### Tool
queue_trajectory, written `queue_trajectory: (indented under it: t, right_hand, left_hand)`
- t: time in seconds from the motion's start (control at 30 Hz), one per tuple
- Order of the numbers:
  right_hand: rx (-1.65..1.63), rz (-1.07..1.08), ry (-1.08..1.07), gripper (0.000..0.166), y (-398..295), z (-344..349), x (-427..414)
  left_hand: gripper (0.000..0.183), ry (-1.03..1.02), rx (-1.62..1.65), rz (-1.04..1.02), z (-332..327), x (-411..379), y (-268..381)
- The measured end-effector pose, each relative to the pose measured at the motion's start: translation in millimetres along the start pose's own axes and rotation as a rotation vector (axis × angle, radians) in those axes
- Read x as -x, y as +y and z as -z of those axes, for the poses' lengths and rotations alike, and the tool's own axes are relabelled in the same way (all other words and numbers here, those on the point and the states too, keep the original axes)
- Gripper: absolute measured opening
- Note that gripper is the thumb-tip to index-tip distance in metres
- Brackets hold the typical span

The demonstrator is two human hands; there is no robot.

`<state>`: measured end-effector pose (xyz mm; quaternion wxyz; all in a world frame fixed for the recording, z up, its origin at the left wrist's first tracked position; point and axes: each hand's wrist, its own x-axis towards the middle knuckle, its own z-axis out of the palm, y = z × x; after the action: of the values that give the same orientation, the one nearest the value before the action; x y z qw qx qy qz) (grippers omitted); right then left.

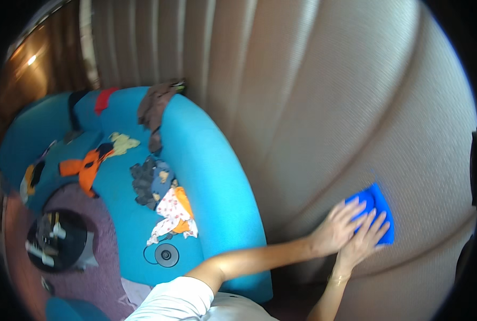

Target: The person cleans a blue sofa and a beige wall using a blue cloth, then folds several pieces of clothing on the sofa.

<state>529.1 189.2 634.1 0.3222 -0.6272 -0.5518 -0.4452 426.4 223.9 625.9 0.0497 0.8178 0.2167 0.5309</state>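
Note:
A bright blue cloth (384,214) lies against the brown-grey curtain (326,120) at the right. My left hand (338,228) reaches across to its left edge, fingers laid over the cloth. Close beside it and partly overlapping, my right hand (362,240), with a thin bracelet at the wrist, holds the cloth's lower part against the curtain with spread fingers. The palms' undersides and any fabric beneath them are hidden.
A curved turquoise sofa (218,160) stands at the left, with an orange garment (88,170), a brown garment (156,104) over its back, and several other clothes. A round dark disc with a cord (167,255) lies on the seat. A black round table (72,240) stands on a purple rug (102,248).

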Motion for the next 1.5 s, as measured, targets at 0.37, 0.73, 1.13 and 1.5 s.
queue_trajectory:
  t: [0.37, 0.73, 1.13, 1.5]
  right_hand:
    - [0.025, 0.15, -0.182, 0.045, -29.7, -36.2, -0.3]
    - [0.062, 0.214, -0.295, 0.045, -33.7, -60.6, 76.9]
    - [-0.224, -0.008, 0.031, 0.036, -10.0, -12.7, 10.1]
    - [-0.31, 0.1, -0.229, 0.033, -3.2, -15.1, 84.5]
  left_hand:
    - [0.065, 0.08, 0.194, 0.116, -18.3, 9.1, -43.6]
    - [0.06, 0.06, 0.286, 0.301, -42.0, 47.6, -57.7]
    - [0.066, 0.036, 0.255, -0.036, -20.7, -13.8, -19.9]
    - [0.073, -0.179, 0.272, 0.105, -46.0, 71.5, -27.9]
